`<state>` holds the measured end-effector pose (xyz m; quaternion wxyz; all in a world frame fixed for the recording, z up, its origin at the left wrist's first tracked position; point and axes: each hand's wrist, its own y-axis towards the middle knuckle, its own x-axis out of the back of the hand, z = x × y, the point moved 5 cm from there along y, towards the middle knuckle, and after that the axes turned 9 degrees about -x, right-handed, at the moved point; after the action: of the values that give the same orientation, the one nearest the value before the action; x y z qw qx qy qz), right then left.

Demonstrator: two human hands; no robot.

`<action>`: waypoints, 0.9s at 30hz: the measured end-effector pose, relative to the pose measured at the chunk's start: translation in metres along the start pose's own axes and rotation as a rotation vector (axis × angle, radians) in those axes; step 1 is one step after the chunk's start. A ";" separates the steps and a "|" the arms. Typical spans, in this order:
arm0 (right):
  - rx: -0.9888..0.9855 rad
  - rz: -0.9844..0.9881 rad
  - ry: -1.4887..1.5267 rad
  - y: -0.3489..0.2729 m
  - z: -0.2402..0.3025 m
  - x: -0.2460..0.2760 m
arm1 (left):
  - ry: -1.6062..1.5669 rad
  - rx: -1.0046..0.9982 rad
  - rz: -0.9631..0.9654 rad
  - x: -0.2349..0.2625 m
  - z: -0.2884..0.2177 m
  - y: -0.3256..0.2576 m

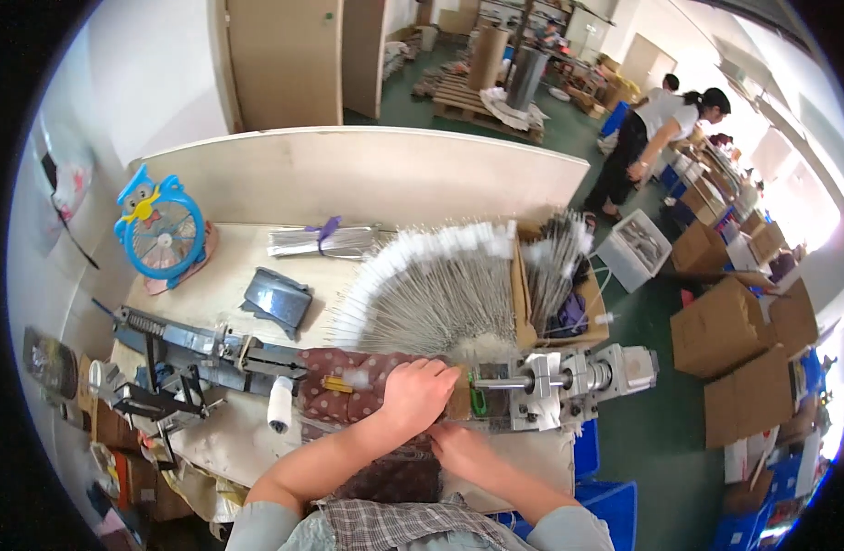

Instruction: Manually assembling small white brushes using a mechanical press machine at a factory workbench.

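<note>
Head view: left hand (416, 395) and right hand (464, 455) were held close together just left of the metal shaft fixture (543, 386), fingers curled, gap and any grip indiscernible; positioning beside it was presumed in hand, steady alignment judged needed next.

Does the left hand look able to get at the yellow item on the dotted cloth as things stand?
Probably yes: the left hand sits close to the right of the yellow item, which lies exposed on the dotted cloth; only a small whitish piece shows between them.
</note>
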<state>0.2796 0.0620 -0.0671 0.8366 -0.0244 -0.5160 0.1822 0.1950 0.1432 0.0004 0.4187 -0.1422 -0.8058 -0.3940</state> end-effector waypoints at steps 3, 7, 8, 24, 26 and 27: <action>-0.005 0.036 -0.097 -0.005 0.003 0.011 | 0.104 -0.078 -0.004 0.008 0.001 0.009; 0.116 0.020 -0.206 -0.004 0.015 0.025 | 0.299 -0.056 0.169 -0.006 0.013 0.026; 0.127 0.018 -0.204 -0.003 0.017 0.029 | 0.359 -0.031 0.250 -0.014 0.023 0.027; 0.334 -0.496 -0.544 0.044 0.026 0.134 | -0.153 -0.351 -0.162 0.131 -0.014 -0.118; 0.208 -0.342 -0.412 0.055 0.011 0.132 | -0.175 0.011 -0.209 0.124 0.017 -0.143; 0.073 -0.189 -0.274 0.062 0.001 0.130 | -0.164 0.021 -0.218 0.126 0.021 -0.153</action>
<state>0.3139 0.1629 0.0304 0.7722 0.0796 -0.6183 0.1229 0.0207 0.0469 0.0136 0.3075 -0.0812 -0.8521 -0.4156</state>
